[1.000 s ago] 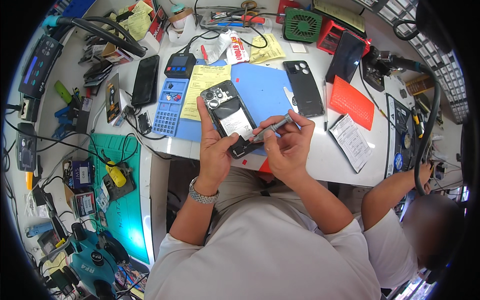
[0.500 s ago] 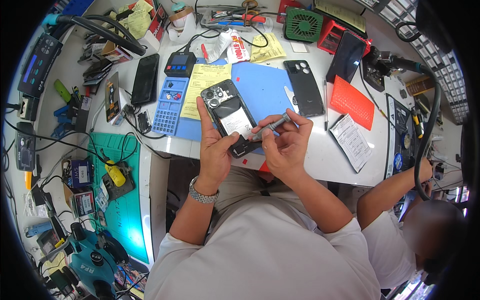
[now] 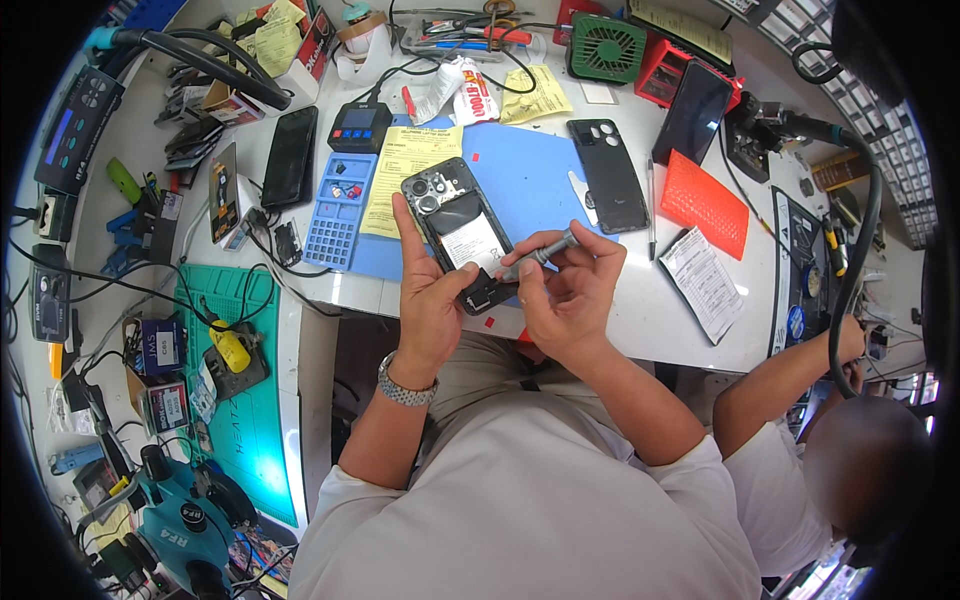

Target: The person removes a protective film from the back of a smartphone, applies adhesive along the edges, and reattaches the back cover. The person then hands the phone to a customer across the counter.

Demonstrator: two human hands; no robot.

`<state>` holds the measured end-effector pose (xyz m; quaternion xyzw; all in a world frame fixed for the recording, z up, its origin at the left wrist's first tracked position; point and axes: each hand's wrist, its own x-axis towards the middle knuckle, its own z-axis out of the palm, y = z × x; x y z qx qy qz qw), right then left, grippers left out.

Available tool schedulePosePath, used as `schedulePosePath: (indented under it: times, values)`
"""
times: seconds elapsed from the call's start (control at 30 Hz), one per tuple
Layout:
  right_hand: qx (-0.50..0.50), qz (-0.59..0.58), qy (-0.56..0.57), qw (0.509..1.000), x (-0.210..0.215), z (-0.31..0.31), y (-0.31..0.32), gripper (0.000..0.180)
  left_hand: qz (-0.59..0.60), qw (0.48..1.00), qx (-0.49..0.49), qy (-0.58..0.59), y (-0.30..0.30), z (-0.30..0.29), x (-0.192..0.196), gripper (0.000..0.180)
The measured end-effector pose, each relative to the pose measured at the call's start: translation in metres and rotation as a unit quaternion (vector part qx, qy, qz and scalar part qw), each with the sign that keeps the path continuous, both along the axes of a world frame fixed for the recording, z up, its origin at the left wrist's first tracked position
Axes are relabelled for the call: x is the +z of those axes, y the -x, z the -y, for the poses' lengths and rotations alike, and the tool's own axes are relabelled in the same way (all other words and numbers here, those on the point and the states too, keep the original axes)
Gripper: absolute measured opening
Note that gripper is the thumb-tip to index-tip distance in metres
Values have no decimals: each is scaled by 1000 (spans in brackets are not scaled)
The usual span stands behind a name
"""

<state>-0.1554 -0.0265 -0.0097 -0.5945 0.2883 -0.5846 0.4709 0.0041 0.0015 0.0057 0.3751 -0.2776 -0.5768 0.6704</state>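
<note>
My left hand (image 3: 430, 290) grips an opened smartphone (image 3: 459, 212) by its lower end, thumb on the frame and fingers along the left edge. The phone's back is off, so its white-labelled battery and camera lenses show. In my right hand (image 3: 574, 290) is a grey screwdriver (image 3: 538, 257), held slantwise between fingers and thumb. Its tip points at the phone's lower part; whether it sits in a screw is too small to tell. A black phone back cover (image 3: 608, 178) lies to the right on the blue mat (image 3: 540, 160).
Left of the mat is a blue parts tray (image 3: 340, 215) with small pieces in it. A red bubble pouch (image 3: 705, 205), a pen (image 3: 652, 210) and a grey packet (image 3: 700, 283) lie at right. A co-worker's arm (image 3: 785, 385) rests beyond. The table edge runs just below my hands.
The screwdriver and the fingers of my right hand have shifted very slightly. My left hand and the phone stay almost still.
</note>
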Motion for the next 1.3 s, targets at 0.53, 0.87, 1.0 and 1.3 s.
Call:
schedulePosePath:
  times: [0.53,0.87,1.0,1.3]
  values:
    - [-19,-47,90,995,-6,-2,1,77,-1,1000,13,-6,2,-1,0,115]
    - [16,-180,233,955,20,0,13,72,13,1000,-6,-13,-3,-1,-4,116]
    - [22,-189,238,953,32,-2,15,69,18,1000,-12,-5,-4,-2,-4,116]
    - [-28,-3,71,997,6,8,9,55,8,1000,0,3,4,-2,-6,78]
